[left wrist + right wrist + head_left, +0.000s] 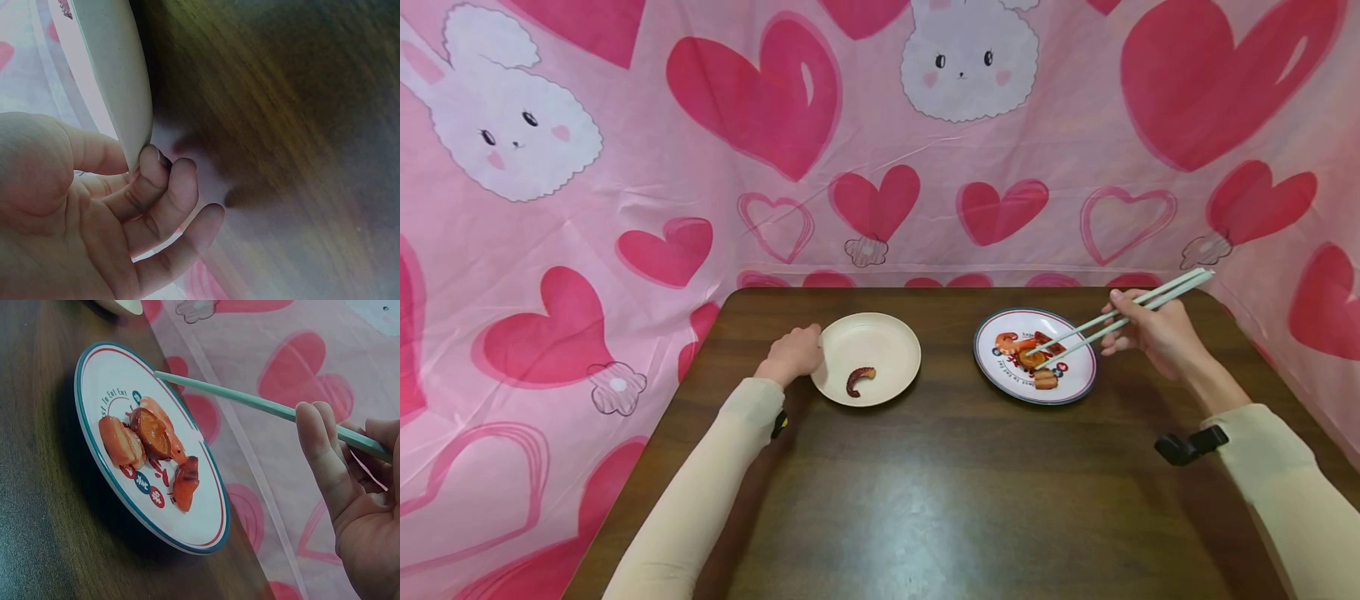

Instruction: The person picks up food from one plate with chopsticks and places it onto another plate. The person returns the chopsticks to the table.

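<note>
Pink heart-printed cloth [925, 225] hangs behind a brown table [970, 483]; the round brown food piece [150, 432] lies among other morsels on the patterned plate [1078, 379], the tips of the chopsticks [1086, 341] over it, contact unclear; it looks light, soft and probably slippery, best held gently around its sides. The right hand [1165, 337] grips the chopsticks, tips slightly apart; farther left, the left hand [796, 354] pinches the rim of the cream plate [880, 333], which bears a dark curled piece [852, 382].

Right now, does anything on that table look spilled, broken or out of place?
Nothing stands out: the curled tentacle piece lies within the cream plate, the other food within the blue-rimmed plate, and neither plate shows visible damage.
</note>
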{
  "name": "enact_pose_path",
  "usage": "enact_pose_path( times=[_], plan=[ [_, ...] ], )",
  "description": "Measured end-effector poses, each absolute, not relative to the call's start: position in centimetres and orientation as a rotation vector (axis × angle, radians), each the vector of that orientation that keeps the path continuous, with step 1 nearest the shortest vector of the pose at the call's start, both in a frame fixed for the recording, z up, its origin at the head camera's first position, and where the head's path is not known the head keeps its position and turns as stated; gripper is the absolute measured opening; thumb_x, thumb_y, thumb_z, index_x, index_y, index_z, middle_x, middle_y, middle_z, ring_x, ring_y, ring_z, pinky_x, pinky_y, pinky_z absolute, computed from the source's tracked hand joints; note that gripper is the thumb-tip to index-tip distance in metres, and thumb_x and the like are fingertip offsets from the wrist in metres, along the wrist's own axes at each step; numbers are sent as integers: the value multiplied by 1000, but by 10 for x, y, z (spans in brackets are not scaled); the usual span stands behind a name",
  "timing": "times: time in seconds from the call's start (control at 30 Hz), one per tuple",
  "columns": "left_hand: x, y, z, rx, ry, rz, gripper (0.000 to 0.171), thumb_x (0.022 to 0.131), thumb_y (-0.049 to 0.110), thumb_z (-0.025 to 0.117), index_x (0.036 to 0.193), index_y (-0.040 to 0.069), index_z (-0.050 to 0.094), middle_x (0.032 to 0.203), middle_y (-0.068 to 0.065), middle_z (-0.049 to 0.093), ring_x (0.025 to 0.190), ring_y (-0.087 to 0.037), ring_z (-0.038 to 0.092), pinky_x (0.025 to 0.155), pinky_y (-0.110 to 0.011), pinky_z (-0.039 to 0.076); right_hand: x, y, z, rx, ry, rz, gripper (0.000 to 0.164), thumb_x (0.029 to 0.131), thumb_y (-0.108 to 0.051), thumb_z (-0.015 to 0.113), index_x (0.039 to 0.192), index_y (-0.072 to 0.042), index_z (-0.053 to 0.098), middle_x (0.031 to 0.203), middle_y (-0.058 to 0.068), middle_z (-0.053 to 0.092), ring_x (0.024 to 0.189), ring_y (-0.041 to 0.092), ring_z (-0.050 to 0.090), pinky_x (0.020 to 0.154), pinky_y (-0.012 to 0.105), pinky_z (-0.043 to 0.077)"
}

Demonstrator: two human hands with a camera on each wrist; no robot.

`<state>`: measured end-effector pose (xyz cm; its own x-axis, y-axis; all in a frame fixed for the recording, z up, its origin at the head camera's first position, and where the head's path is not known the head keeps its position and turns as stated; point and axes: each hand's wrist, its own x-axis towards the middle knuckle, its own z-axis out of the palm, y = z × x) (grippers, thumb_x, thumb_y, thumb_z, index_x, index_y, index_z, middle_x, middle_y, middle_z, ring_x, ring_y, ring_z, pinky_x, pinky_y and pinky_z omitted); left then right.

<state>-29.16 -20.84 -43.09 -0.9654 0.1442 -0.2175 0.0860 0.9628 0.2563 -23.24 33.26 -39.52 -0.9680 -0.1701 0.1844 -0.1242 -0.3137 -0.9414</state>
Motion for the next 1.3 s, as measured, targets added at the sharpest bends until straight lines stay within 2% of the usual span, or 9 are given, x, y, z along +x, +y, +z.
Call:
enact_pose_path(
  times=[0.23, 0.53, 0.93, 1.3],
  plan=[
    [-291, -208, -431, 177, 2884, 357, 31, 102, 14, 58, 129, 0, 56, 114, -21, 65, 94, -35, 61, 88, -56, 53, -233, 335, -400, -369, 1841, -2517, 19, 109, -2, 53, 99, 8, 66, 80, 13, 71, 58, 27, 73, 53, 42, 59],
    [-292, -208, -430, 176, 2880, 350, 35, 100, 14, 62, 130, -1, 56, 111, -20, 65, 92, -35, 62, 89, -56, 54, -233, 335, -409, -428, 1809, -2527, 19, 110, 0, 50, 100, 8, 65, 80, 12, 70, 59, 29, 73, 53, 42, 59],
    [-290, -207, -429, 176, 2885, 351, 32, 101, 13, 58, 130, -2, 56, 114, -22, 65, 94, -35, 61, 89, -56, 53, -235, 340, -416, -436, 1728, -2568, 24, 110, 1, 47, 99, 11, 66, 81, 14, 69, 59, 30, 73, 53, 45, 59],
    [-291, -208, -431, 187, 2895, 341, 32, 104, 13, 52, 132, -2, 56, 120, -23, 65, 98, -36, 62, 89, -57, 52, -235, 343, -422, -432, 1734, -2539, 25, 110, 1, 48, 99, 9, 68, 83, 13, 70, 61, 30, 74, 55, 44, 59]
  ],
)
